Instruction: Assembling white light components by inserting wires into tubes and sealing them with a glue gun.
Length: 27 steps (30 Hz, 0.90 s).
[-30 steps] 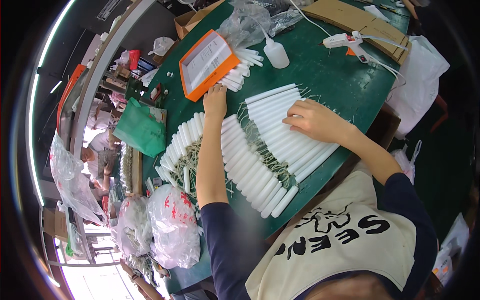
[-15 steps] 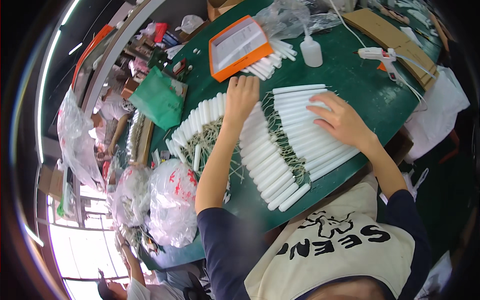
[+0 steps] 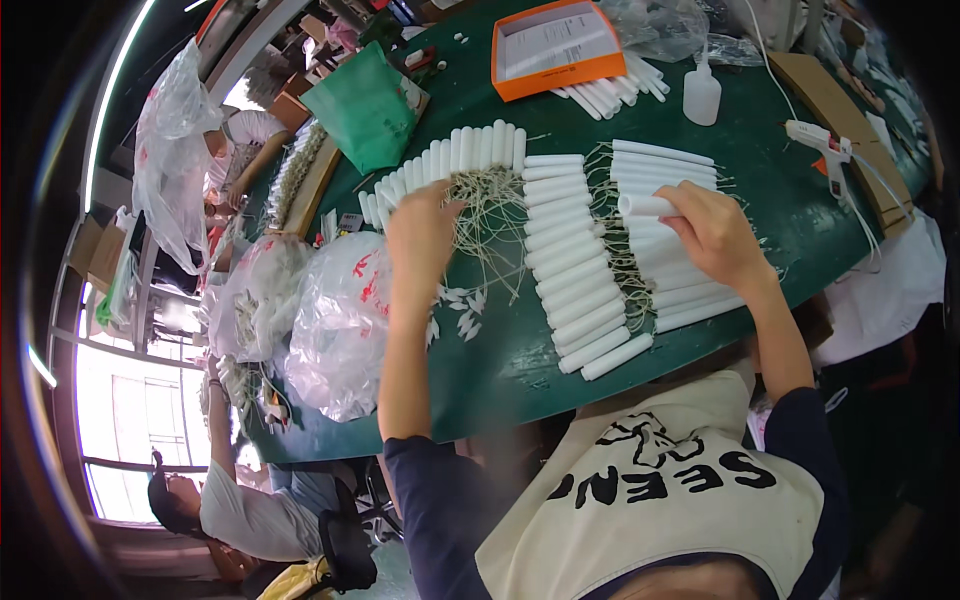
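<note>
My right hand (image 3: 718,232) grips a white tube (image 3: 645,205), its round end pointing left, above a row of slim white tubes (image 3: 685,296). Over the left part of the table, my left hand (image 3: 418,232) has its fingers curled in at the edge of a tangle of thin pale wires (image 3: 487,205); what they hold is hidden. Beyond that hand a curved row of short white tubes (image 3: 465,148) fans out. Between my hands lies a column of thicker white tubes (image 3: 572,262), with wires along its right side.
An orange box (image 3: 560,78) stands at the back beside loose white sticks (image 3: 625,88). Farther right are a white squeeze bottle (image 3: 702,95) and a glue gun (image 3: 822,142). Plastic bags (image 3: 335,340) and a green bag (image 3: 368,108) sit left. Two people work at the left.
My left hand has moved left and nearer, from the top of the tube rows to the wires. My right hand has lifted a white tube. The view has shifted.
</note>
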Motion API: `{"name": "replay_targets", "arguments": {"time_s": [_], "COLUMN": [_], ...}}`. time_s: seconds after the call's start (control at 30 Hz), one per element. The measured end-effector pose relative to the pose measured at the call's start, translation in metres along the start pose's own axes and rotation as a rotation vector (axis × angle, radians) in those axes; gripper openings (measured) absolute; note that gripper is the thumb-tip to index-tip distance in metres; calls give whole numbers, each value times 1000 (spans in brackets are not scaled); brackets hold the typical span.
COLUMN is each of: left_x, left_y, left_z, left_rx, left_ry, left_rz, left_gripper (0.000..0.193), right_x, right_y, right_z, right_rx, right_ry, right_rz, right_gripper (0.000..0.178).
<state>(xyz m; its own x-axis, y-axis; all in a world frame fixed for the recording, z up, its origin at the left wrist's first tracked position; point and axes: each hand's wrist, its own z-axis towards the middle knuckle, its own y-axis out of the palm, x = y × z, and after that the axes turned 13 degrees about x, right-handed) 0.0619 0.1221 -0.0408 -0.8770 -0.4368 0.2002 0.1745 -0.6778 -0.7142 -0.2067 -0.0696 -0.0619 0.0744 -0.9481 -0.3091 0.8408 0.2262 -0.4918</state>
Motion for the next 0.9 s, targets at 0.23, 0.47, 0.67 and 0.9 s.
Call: {"name": "replay_targets", "arguments": {"time_s": [0.23,0.47,0.67,0.9], "left_x": [-90,-84,-96,-45], "left_y": [27,27,23,-30], "left_z": [-11,-8,-11,36], "left_rx": [-331,-470,-279,75], "left_ry": [-249,-289,-156,-162], "left_rz": [496,448,416,276], "left_gripper": [25,26,31,37], "right_x": [0,5,6,7], "right_y": [-6,-14,-19,-24], "right_z": [-3,-11,-15,-22], "right_rx": [-22,-54,-56,-64], "right_ry": [-25,-2,17,39], "right_rz": [-6,-31,-40,-62], "right_gripper": [22,20,20,20]}}
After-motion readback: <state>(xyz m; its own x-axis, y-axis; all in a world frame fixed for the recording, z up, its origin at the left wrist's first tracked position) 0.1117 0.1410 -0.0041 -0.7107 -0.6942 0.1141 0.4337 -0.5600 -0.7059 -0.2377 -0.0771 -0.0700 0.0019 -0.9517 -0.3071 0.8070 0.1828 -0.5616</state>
